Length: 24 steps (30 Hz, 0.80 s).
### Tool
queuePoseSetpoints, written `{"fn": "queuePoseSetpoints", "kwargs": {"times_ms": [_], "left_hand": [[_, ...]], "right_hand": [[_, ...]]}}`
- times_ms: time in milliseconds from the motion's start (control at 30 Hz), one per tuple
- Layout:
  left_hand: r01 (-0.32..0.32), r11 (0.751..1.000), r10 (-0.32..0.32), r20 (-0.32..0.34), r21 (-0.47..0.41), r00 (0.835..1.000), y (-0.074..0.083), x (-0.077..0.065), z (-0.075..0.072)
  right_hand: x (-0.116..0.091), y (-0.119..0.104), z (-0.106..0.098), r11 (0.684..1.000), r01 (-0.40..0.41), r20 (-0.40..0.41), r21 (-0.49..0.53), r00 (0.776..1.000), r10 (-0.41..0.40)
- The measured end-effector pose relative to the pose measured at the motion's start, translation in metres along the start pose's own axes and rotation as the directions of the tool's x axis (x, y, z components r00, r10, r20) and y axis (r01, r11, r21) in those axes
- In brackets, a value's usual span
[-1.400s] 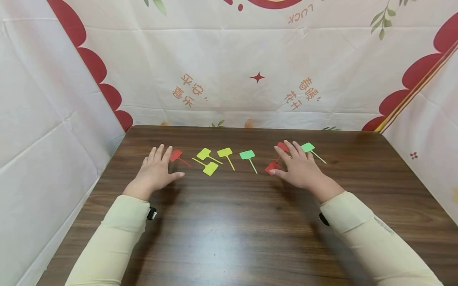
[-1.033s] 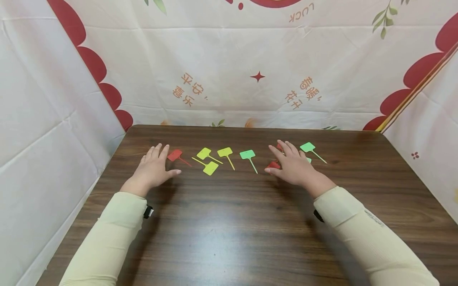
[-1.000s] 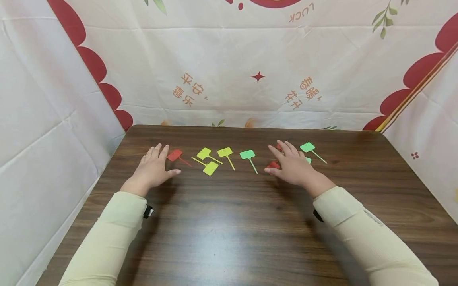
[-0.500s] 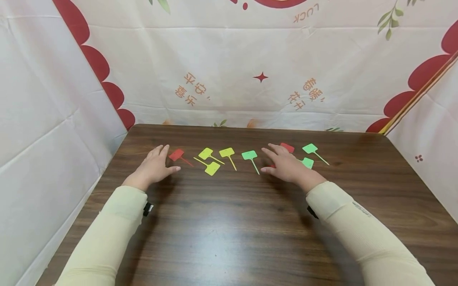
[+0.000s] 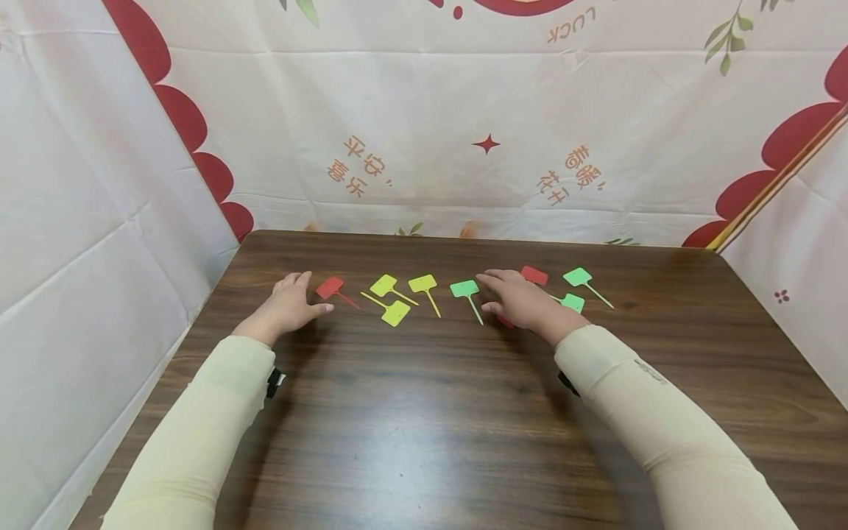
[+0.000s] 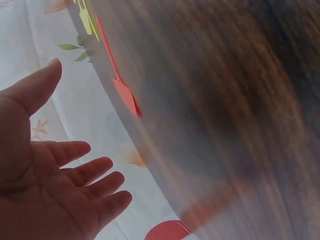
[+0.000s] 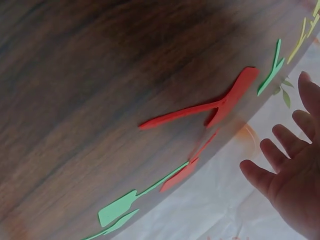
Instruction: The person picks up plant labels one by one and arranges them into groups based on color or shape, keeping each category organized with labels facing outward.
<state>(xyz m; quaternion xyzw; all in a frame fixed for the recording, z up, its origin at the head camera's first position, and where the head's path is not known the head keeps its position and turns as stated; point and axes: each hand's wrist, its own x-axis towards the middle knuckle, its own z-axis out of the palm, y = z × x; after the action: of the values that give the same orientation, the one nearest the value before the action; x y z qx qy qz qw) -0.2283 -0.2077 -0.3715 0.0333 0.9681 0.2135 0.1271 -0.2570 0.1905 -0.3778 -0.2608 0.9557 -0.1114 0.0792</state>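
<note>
The grip of your left hand (image 5: 285, 303) was spread, its thumb standing apart from the loosely extended fingers, and it held nothing. Just to the right of it, a flat red plastic-looking rectangular tag with a thin stem (image 5: 330, 287) lay on the dark brown wood-grained desk (image 5: 397, 412), its stem slanting toward you and to the right. The left wrist view showed a gap between your fingers and that tag.

The grip of your right hand (image 5: 523, 298) was spread as well and held nothing; in the right wrist view its fingers were separated from one another. A second red tag (image 5: 506, 322) lay partly hidden behind that hand, and a third red tag (image 5: 534, 275) showed just beyond it. A pale green stemmed tag (image 5: 465, 288) lay just left of your right fingertips, while two more, a farther green tag (image 5: 578, 276) and a nearer green tag (image 5: 572, 302), lay to the right of the hand.

Between your hands, a far-left yellow tag (image 5: 383, 285) and a near yellow tag (image 5: 396, 313) lay close together, with a third yellow tag (image 5: 422, 283) just to their right. Behind the desk hung a white printed cloth (image 5: 424, 96) with red scalloped edging, and cream sleeves (image 5: 185, 419) covered both your forearms
</note>
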Motion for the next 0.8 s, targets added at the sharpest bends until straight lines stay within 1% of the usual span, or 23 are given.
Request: {"fn": "queuePoseSetpoints", "kwargs": {"times_ms": [267, 567, 800], "left_hand": [[-0.003, 1.000, 0.003, 0.009, -0.003, 1.000, 0.004, 0.005, 0.000], [-0.009, 1.000, 0.009, 0.011, -0.011, 1.000, 0.007, 0.013, 0.003], [-0.007, 1.000, 0.008, 0.008, -0.030, 1.000, 0.007, 0.016, 0.004]], "right_hand": [[0.011, 0.003, 0.003, 0.999, 0.047, -0.017, -0.011, 0.999, -0.047], [0.019, 0.003, 0.006, 0.998, 0.045, 0.022, -0.039, 0.999, -0.044], [0.022, 0.000, 0.009, 0.997, 0.035, 0.048, -0.066, 0.998, -0.032]]}}
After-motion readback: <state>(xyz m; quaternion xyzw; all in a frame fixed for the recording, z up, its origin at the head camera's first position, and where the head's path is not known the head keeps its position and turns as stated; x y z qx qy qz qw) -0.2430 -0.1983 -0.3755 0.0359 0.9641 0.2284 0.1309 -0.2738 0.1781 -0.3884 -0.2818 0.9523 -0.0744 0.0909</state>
